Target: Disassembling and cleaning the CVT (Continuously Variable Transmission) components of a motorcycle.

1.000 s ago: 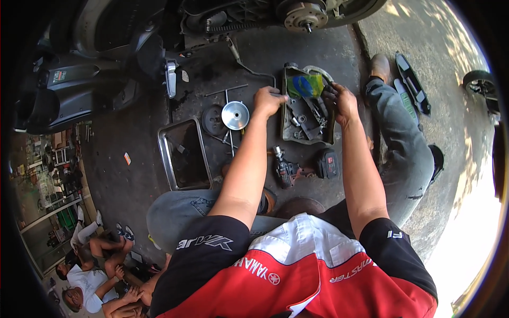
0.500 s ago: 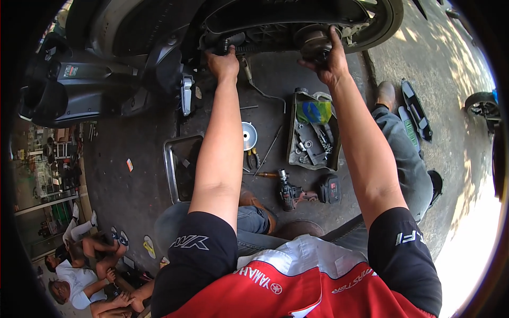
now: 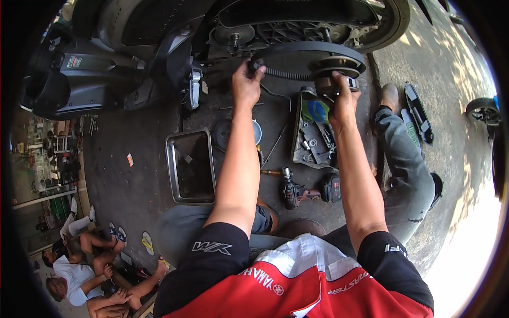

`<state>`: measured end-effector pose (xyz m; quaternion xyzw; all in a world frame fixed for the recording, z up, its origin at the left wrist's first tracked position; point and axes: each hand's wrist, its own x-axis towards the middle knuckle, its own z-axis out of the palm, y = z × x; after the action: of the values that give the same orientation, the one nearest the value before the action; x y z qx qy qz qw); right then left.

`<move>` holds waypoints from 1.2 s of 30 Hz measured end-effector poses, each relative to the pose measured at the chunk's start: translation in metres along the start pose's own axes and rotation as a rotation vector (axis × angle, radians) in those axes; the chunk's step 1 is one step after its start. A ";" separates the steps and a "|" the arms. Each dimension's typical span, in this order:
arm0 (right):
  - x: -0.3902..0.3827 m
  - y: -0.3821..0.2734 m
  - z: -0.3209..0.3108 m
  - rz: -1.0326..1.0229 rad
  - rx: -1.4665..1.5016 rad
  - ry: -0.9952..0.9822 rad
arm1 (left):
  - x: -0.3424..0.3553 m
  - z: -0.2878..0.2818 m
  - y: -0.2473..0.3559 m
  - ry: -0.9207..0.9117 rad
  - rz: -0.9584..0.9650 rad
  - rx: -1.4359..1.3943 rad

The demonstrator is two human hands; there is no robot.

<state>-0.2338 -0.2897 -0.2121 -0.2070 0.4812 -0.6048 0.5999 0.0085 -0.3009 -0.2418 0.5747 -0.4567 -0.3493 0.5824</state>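
The left hand (image 3: pixel 247 85) grasped the left end of the belt (image 3: pixel 297 47); the right hand (image 3: pixel 344 100) grasped the pulley (image 3: pixel 324 72). The belt, looped around the pulley, hung before the engine (image 3: pixel 286 36).

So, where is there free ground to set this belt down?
Free: the floor left of the metal tray, around one small orange scrap; also the pavement between the open black case and the far-right wheel. Crowded: between tray and right leg, with power tool, battery and parts bin.

Belt (image 3: pixel 287 73) and pulley (image 3: pixel 335 64) now off the engine (image 3: pixel 286 35), in left hand (image 3: pixel 246 86) and right hand (image 3: pixel 345 100).
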 end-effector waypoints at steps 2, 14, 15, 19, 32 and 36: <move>-0.018 0.007 -0.014 0.034 -0.054 -0.002 | -0.023 -0.004 0.005 -0.093 0.112 0.086; -0.107 0.085 -0.052 -0.079 -0.482 -0.434 | -0.064 -0.018 0.094 -0.154 0.265 0.570; -0.109 0.091 -0.053 -0.102 -0.585 -0.452 | -0.061 -0.026 0.094 -0.118 0.275 0.579; -0.122 0.107 -0.043 -0.099 -0.999 -0.611 | -0.054 -0.044 0.098 -0.073 0.223 0.566; -0.178 0.204 -0.024 -0.396 -1.717 -1.012 | -0.056 -0.062 0.088 0.019 -0.070 -0.272; -0.122 0.176 -0.038 0.161 -1.184 -0.782 | -0.055 -0.065 0.100 -0.014 -0.055 -0.102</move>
<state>-0.1494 -0.1319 -0.3356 -0.6636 0.4921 -0.0769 0.5582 0.0382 -0.2173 -0.1450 0.5541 -0.4262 -0.3920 0.5981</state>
